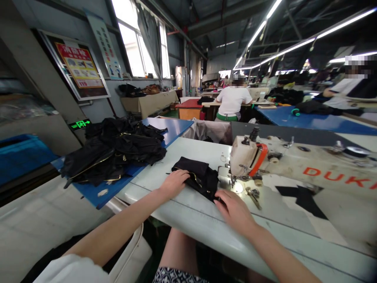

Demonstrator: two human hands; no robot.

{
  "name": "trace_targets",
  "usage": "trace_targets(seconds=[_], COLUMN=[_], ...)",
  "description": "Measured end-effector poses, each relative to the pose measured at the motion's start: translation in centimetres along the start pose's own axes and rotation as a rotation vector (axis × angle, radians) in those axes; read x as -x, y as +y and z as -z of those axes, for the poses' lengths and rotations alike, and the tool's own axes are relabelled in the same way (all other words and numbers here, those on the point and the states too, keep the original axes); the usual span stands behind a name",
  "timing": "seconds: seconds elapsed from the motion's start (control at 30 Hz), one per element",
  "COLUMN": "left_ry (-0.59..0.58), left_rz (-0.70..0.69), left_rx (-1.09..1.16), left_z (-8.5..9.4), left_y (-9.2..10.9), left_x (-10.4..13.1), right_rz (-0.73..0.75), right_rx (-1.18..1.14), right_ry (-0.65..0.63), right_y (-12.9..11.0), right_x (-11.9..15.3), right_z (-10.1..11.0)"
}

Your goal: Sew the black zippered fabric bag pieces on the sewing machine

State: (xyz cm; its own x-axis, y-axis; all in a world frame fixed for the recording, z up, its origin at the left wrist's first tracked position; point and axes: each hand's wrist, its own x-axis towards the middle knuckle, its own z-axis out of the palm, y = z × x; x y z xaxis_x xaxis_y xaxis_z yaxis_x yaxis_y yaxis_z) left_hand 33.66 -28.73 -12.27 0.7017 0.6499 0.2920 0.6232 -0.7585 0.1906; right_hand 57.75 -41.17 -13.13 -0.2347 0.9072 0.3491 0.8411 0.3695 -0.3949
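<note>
"What's the room showing, starting from the left?"

"A framed red-and-yellow poster [79, 66] is hanging on the grey wall [64, 19]. Below, a loose heap of gold-zipped black fabric pieces [114, 151] is lying on a blue-topped table [176, 125] — probably for easy reach."

"And the hands?"

"The left hand [175, 183] is laying its fingers, close together, over a small folded black fabric piece [194, 166], likely steadying it; its thumb is hidden, so I can't tell whether it's pinching. The right hand [234, 208] seems to be pinching the near right corner, perhaps keeping it straight."

"Where's that piece sitting?"

"On the pale green worktop [194, 147], just left of the cream sewing machine with orange lettering [282, 161] — presumably for a short reach."

"How's it looking?"

"It's lying soft and rumpled, a gold zip [198, 180] slanting across its near part."
</note>
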Motion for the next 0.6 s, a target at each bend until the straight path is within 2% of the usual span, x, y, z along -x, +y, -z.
trace_targets(seconds=[0.1, 0.23, 0.3, 0.37, 0.47, 0.53, 0.6], left_ry=[-0.088, -0.281, -0.371, -0.447, -0.567, -0.620, -0.596], left_rz=[-0.007, -0.034, -0.030, 0.071, 0.257, 0.317, 0.354], left_rx=[0.057, 0.339, 0.539, 0.789, 1.181, 1.357, 1.447], left_z=[2.2, 7.8, 10.8, 12.9, 13.8, 13.0, 11.8], left_y=[-0.1, 1.3, 2.0, 2.6, 2.9, 2.7, 2.4], left_x=[-1.4, -2.0, -1.5, -0.6, 1.5, 3.1, 4.5], right_rz=[-0.046, -0.108, -0.196, -0.347, -0.582, -0.739, -0.859], right_rx=[-0.062, -0.271, -0.512, -0.843, -1.214, -1.343, -1.420], right_ry=[0.038, 0.168, 0.158, 0.070, -0.001, 0.025, 0.049], right_y=[-0.5, -2.6, -4.2, -5.7, -6.9, -7.0, -6.9], right_x=[0.2, -0.3, -0.8, -1.2, -1.1, -0.6, 0.0], right_z=[0.1, 2.2, 4.1, 5.7, 6.5, 5.8, 4.9])
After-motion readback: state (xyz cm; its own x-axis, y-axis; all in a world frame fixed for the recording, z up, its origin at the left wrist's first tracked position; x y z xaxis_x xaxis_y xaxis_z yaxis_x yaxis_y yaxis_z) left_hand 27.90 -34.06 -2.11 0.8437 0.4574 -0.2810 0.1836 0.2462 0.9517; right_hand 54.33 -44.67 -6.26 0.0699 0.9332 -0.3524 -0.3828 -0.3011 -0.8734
